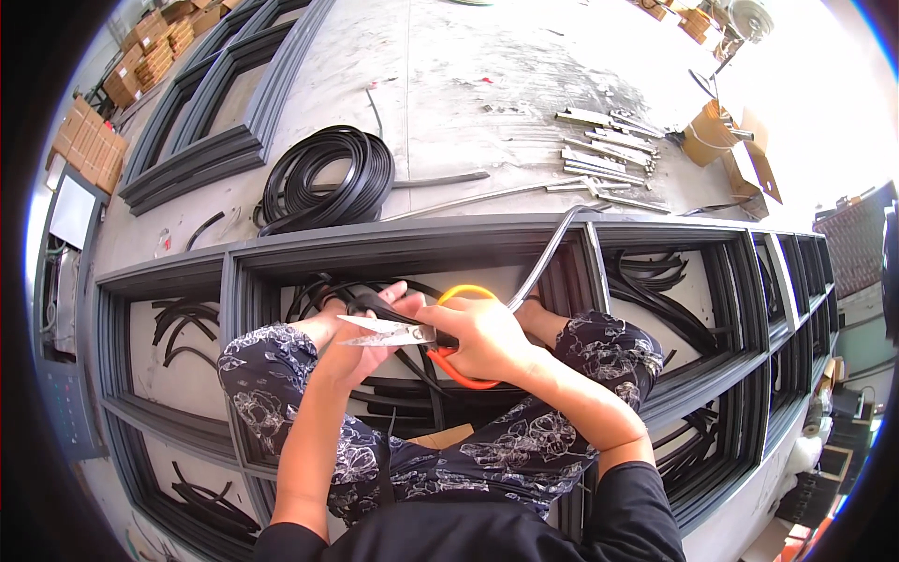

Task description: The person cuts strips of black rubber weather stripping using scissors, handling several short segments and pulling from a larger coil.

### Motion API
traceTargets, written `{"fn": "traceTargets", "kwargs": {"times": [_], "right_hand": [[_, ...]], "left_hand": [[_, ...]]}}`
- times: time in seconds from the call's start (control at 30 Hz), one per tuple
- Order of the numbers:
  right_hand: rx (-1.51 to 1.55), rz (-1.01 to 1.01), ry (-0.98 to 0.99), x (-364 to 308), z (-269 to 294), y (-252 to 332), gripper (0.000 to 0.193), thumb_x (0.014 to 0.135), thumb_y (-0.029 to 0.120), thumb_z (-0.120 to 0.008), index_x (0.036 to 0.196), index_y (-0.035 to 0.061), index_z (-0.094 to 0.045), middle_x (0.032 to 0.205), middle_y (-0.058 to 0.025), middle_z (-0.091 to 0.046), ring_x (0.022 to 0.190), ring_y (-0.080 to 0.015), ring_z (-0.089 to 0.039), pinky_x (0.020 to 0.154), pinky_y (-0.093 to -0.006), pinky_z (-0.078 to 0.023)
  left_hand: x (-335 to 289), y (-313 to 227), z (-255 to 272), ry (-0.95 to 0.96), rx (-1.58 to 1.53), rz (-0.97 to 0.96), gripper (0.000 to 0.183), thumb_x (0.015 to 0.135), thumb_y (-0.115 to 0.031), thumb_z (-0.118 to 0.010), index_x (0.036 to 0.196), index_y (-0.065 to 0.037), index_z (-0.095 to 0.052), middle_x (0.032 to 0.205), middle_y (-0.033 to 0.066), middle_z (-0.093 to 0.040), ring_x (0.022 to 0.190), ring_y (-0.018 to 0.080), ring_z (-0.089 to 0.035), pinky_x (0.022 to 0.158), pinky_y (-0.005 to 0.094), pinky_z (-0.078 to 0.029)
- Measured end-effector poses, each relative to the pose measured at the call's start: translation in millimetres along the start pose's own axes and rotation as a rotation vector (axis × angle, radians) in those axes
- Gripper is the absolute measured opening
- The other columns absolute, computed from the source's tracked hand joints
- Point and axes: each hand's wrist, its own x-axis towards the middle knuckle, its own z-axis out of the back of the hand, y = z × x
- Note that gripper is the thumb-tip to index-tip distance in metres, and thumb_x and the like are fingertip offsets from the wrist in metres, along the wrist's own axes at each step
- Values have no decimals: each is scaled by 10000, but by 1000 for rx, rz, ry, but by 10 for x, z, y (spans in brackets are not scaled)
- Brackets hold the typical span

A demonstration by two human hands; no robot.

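Orange-handled scissors (408,334) are in my right hand (492,335), whose fingers are closed around the handles. Their blades are apart and point left, across my left hand (367,348). The left fingers are closed on a black rubber strip (373,305), just above the upper blade; part of that strip is hidden by the fingers. A long shiny strip (552,251) runs from behind my right hand up over the far edge of the stacked dark grey frames (421,234). More cut black strips (646,272) lie inside the frame openings.
Beyond the frames, a coil of black strip (375,183) lies on the floor. Several metal bars (609,150) are piled to its right, near an open cardboard box (749,169). More frames (215,122) are stacked at the far left. My legs (609,361) rest inside the frame area.
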Motion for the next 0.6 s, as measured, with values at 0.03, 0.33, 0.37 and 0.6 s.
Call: {"fn": "traceTargets", "kwargs": {"times": [0.03, 0.33, 0.37, 0.6], "right_hand": [[-22, -15, 14, 9, -24, -3, 336, 702, 171, -681, 1027, 114, -614, 837, -139, -610, 795, -330, -620, 685, -413, -494], [34, 114, -235, 179, -196, -36, 370, 638, 57, -698, 994, 93, -601, 784, -100, -565, 738, -299, -584, 635, -389, -471], [-12, 160, -342, 220, -243, -66, 372, 622, 37, -708, 975, 97, -608, 752, -75, -551, 717, -278, -570, 612, -378, -463], [-212, 194, -661, 354, -349, -655, 324, 590, 53, -658, 902, 100, -581, 740, -80, -492, 750, -284, -522, 714, -393, -419]], "left_hand": [[45, 11, -13, 15, -186, -80, 663, 857, -400, -613, 1351, -36, -360, 1272, 168, -519, 1168, 276, -520, 961, 420, -437], [-220, -209, -33, -274, 134, -632, 381, 672, -138, -800, 935, -27, -549, 903, 118, -643, 782, 181, -620, 768, 307, -518], [-250, -281, -80, -272, 135, -635, 381, 672, -138, -800, 935, -27, -549, 903, 118, -643, 782, 181, -620, 768, 307, -518], [-631, -816, -298, -562, 391, -1110, 258, 867, -235, -635, 816, -77, -437, 725, 42, -471, 540, 78, -399, 456, 193, -348]]}}
